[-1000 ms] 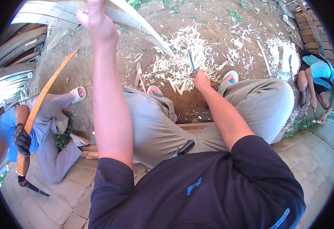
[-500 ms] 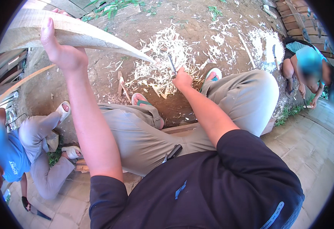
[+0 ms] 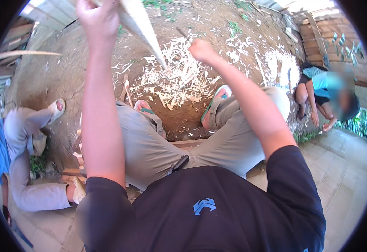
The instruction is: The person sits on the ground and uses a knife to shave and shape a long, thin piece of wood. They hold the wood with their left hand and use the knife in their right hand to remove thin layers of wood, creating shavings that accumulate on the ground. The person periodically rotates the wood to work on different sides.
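My left hand [image 3: 99,19] is raised at the upper left, its fingers closed on a long, pale piece of wood [image 3: 142,27]. The wood narrows to a point that hangs over or rests on a heap of wood shavings [image 3: 179,80]; I cannot tell which. The top of the wood and part of this hand leave the picture. My right hand [image 3: 202,51] is a fist to the right of the wood, apart from it. Out of that fist sticks the thin, dark blade of a knife [image 3: 181,32], with the handle hidden by the fingers.
More shavings [image 3: 278,71] lie on the dirt ground at the right, near a crouching person [image 3: 317,90]. A seated person's leg [image 3: 24,155] is close on my left, and a curved wooden strip [image 3: 28,53] juts in above it. Split wood [image 3: 72,172] lies beside my seat.
My left hand has moved right and its fingers have closed round the wood, which now stands steeper. My right hand has risen away with the knife. The crouching person has shifted slightly.
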Demonstrator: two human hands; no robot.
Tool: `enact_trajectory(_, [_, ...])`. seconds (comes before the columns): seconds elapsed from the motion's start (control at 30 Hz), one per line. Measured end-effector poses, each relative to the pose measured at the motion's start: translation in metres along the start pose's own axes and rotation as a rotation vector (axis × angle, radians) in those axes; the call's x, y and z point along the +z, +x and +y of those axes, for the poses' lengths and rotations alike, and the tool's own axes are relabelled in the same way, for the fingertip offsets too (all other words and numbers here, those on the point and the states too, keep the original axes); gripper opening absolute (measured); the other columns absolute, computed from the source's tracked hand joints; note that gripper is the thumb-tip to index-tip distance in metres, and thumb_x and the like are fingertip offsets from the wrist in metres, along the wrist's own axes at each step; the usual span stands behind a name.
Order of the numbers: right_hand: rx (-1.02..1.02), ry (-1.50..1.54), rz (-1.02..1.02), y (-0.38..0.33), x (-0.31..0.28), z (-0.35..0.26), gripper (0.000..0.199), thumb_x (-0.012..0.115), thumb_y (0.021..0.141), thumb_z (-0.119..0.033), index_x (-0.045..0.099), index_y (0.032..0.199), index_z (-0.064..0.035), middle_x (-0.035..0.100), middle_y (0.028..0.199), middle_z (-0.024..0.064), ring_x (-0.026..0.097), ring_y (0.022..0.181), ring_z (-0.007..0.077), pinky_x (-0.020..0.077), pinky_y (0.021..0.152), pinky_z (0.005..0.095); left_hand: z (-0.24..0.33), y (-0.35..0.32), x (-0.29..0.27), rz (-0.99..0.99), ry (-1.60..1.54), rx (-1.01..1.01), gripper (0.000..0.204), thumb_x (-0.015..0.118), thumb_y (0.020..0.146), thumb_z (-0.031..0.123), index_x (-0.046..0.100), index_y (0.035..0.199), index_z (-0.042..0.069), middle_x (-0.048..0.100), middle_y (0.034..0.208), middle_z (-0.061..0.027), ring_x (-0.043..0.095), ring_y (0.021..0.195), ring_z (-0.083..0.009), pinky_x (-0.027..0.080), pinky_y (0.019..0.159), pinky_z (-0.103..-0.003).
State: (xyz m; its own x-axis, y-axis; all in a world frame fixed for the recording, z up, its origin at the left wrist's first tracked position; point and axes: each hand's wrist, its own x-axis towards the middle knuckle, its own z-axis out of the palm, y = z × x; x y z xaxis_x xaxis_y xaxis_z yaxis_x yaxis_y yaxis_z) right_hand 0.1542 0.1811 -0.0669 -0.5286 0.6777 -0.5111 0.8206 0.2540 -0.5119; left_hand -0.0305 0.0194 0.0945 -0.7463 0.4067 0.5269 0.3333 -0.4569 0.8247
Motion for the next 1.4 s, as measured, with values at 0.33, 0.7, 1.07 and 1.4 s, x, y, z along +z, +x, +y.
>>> enact_trajectory(0.33, [-0.266, 0.436, 0.007, -0.098, -0.002, -0.051, 0.021, 0.049, 0.1, -0.023, 0.048, 0.099, -0.002, 0.059, 0.081, 0.0086, 0.055, 0.06, 0.0146, 0.044, 0.053, 0.0301, 0.003, -0.014, -0.011, -0.056, -0.226, 0.035, 0.044, 0.056, 0.095, 0.037, 0.053, 0.117, -0.001, 0.065, 0.092, -0.0095, 0.063, 0.082, -0.0146, 0.051, 0.072, -0.029])
enact_trajectory(0.7, [-0.356, 0.763, -0.079, -0.139, 0.08, -0.053, 0.027, 0.04, 0.106, -0.027, 0.056, 0.102, -0.0052, 0.039, 0.068, -0.0058, 0.033, 0.056, 0.0037, 0.0266, 0.048, 0.0214, -0.005, -0.012, -0.026, 0.247, -0.29, 0.113, 0.042, 0.046, 0.097, 0.043, 0.049, 0.114, 0.006, 0.06, 0.084, -0.0102, 0.06, 0.067, -0.0175, 0.05, 0.062, -0.03])
enact_trajectory(1.07, [-0.29, 0.57, -0.023, -0.136, 0.088, -0.052, 0.039, 0.038, 0.105, -0.033, 0.056, 0.098, 0.0005, 0.061, 0.074, 0.0172, 0.061, 0.071, 0.0291, 0.0459, 0.068, 0.0424, 0.002, -0.01, -0.028, 0.292, -0.196, 0.132, 0.048, 0.047, 0.094, 0.048, 0.054, 0.11, 0.003, 0.062, 0.085, -0.0116, 0.06, 0.068, -0.0205, 0.051, 0.062, -0.034])
enact_trajectory(1.4, [-0.412, 0.679, -0.009, -0.137, 0.088, -0.057, 0.036, 0.039, 0.105, -0.032, 0.052, 0.095, 0.0008, 0.06, 0.072, 0.022, 0.061, 0.061, 0.0366, 0.0446, 0.06, 0.0467, 0.006, -0.008, -0.029, 0.315, 0.032, 0.013, 0.059, 0.03, 0.092, 0.058, 0.044, 0.11, 0.004, 0.058, 0.084, -0.017, 0.055, 0.057, -0.0248, 0.048, 0.056, -0.04])
